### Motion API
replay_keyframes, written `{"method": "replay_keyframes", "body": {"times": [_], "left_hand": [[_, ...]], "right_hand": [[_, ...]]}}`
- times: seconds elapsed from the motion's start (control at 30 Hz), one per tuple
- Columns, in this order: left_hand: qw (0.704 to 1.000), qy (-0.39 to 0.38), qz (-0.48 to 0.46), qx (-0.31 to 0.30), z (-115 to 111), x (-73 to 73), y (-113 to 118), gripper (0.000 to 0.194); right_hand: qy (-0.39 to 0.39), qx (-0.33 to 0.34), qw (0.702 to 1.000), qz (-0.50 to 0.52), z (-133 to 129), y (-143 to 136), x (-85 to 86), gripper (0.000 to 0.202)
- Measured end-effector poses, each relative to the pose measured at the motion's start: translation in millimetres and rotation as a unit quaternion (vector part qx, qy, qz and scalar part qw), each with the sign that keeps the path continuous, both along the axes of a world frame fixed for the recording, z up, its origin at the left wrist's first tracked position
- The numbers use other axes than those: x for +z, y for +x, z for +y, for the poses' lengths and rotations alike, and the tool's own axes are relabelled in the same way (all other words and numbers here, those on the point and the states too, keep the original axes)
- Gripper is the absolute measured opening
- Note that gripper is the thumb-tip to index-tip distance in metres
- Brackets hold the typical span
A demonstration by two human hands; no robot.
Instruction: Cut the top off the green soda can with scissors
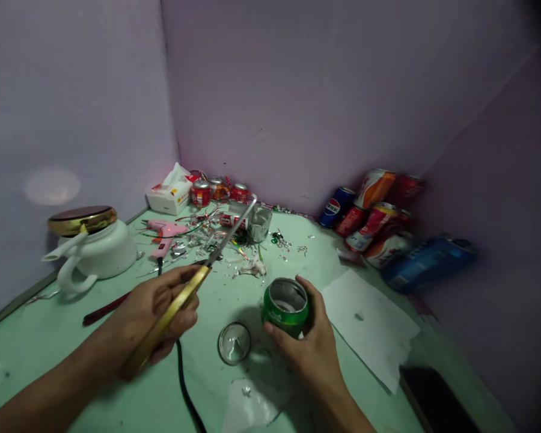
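My left hand [162, 313] is wrapped round the yellow handle of a tool [193, 285], whose thin metal shaft points up and away to the right, its tip bent. The fingers of my right hand [311, 337] grip a green can [285, 310] by its sides. The can is upright with its top open, showing a bare metal inside. On the table between my hands lies a round metal can lid [234, 343], apart from the can.
Metal scraps, a pink glue gun [166, 230], a cut can [259, 224] and a tissue box [169, 195] stand behind. At left is a white teapot [103, 252]; at right, piled cans [374, 189], white paper [369, 325] and a dark phone-like object [437, 400]. A black cable [184, 385] runs nearby.
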State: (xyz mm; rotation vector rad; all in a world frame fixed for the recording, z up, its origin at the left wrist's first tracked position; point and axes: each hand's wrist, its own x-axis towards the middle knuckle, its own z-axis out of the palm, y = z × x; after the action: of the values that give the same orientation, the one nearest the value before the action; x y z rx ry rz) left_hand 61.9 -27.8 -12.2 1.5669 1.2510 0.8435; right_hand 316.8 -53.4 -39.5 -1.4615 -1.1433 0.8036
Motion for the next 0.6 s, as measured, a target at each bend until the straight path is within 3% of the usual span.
{"method": "replay_keyframes", "body": {"times": [0.07, 0.13, 0.3, 0.43, 0.6], "left_hand": [[0.999, -0.028, -0.017, -0.028, -4.2, -0.4, 1.2, 0.068], [0.999, -0.016, 0.027, -0.039, -9.0, -2.3, 4.6, 0.059], [0.973, 0.127, 0.182, -0.067, -13.6, -12.1, 10.7, 0.032], [0.937, 0.229, 0.255, -0.062, -14.0, -21.5, 6.2, 0.047], [0.934, 0.207, 0.280, -0.082, -18.0, -21.3, 4.3, 0.056]], "right_hand": [[0.004, 0.020, 1.000, -0.006, -0.6, -1.4, 2.5, 0.076], [0.017, 0.040, 0.999, -0.014, -1.0, -2.2, 4.2, 0.068], [0.040, 0.049, 0.998, -0.023, -0.4, 1.7, 5.1, 0.064], [0.038, 0.054, 0.996, -0.055, -0.9, 5.4, 0.8, 0.066], [0.046, 0.058, 0.993, -0.096, -4.6, 4.3, 0.2, 0.066]]}}
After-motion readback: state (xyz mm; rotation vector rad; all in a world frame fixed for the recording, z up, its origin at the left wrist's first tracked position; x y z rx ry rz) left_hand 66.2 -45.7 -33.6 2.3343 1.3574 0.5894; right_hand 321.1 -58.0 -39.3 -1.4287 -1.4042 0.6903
